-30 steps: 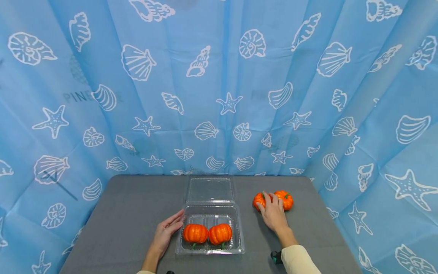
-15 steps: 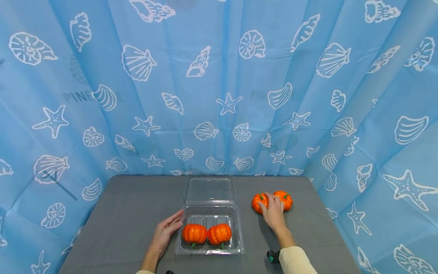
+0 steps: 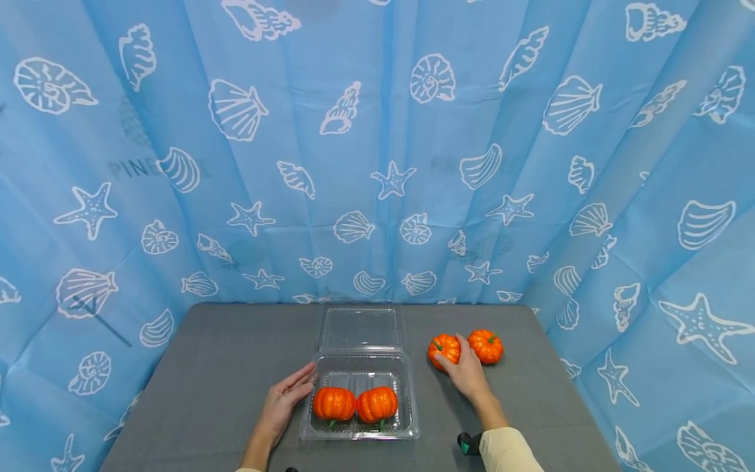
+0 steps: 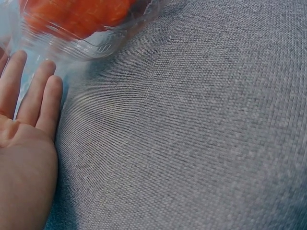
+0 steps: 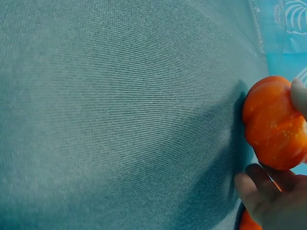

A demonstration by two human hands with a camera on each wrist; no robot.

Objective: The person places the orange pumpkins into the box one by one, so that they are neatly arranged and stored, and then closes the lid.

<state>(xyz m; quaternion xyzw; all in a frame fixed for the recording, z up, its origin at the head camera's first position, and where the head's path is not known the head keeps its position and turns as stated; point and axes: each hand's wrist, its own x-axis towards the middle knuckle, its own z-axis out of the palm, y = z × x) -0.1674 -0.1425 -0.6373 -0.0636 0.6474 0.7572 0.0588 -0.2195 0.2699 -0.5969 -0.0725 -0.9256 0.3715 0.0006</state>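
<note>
A small orange toy pumpkin (image 3: 444,350) with a green stem is between the thumb and fingers of my right hand (image 3: 472,380), on the right of the table. In the right wrist view my thumb lies on one side of this pumpkin (image 5: 273,123), with the fingers (image 5: 249,194) at its other side. A second pumpkin (image 3: 486,346) sits just right of the hand. My left hand (image 3: 279,408), fingers extended, is at the left side of a clear plastic clamshell box (image 3: 409,393). Two more pumpkins (image 3: 334,403) lie side by side in the box's near half, stems toward me.
The box's clear lid (image 3: 361,329) lies folded back toward the far edge of the grey table (image 3: 236,354). A blue curtain (image 3: 377,151) with white shells hangs behind and beside the table. A black strap piece (image 3: 468,444) sits by the right sleeve.
The right hand and its pumpkin have shifted slightly left, widening the gap to the pumpkin beside it. The left hand and the box have stayed in place.
</note>
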